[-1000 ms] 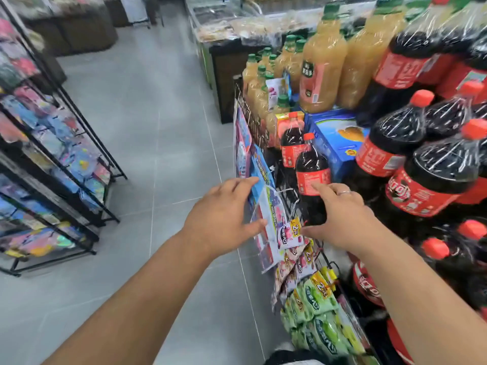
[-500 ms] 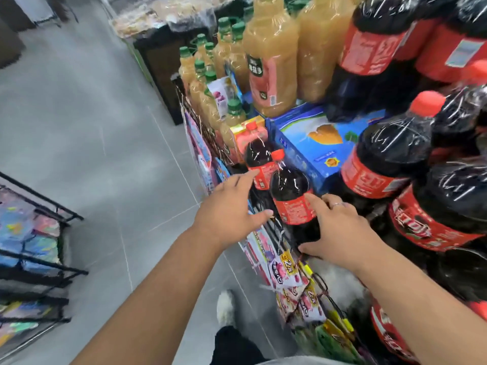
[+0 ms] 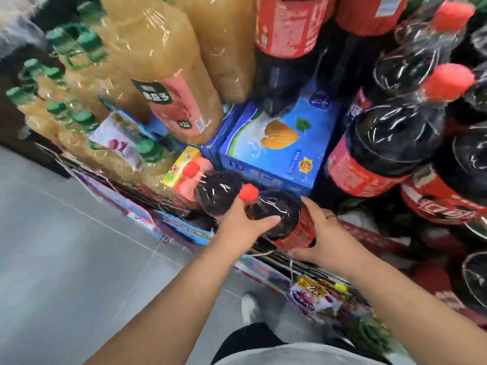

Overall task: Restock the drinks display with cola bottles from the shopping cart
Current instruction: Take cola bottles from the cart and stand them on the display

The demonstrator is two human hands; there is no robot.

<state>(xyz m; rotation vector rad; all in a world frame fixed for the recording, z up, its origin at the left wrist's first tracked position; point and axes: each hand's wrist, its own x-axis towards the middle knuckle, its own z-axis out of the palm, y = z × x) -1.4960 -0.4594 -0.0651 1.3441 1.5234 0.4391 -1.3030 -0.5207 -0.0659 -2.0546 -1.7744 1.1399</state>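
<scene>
A small cola bottle [image 3: 276,210] with a red cap and red label stands at the front edge of the drinks display [image 3: 274,255]. My left hand [image 3: 243,226] grips its shoulder just below the cap, with the thumb lying across the dark plastic. My right hand [image 3: 322,234] curls round the label from the right side. A second small cola bottle [image 3: 218,192] stands touching it on the left. Several large cola bottles [image 3: 390,143] in shrink wrap are stacked to the right. No shopping cart is in view.
A blue carton [image 3: 276,146] lies right behind the held bottle. Big yellow juice bottles [image 3: 163,75] fill the back left. Snack packets [image 3: 313,296] hang off the display's front wire. Grey floor tiles [image 3: 66,246] lie to the left, with my shoe [image 3: 249,308] below.
The view has dropped closer to the display. My left hand moved from the display's front edge onto the bottle's shoulder, and my right hand has wrapped further round its label.
</scene>
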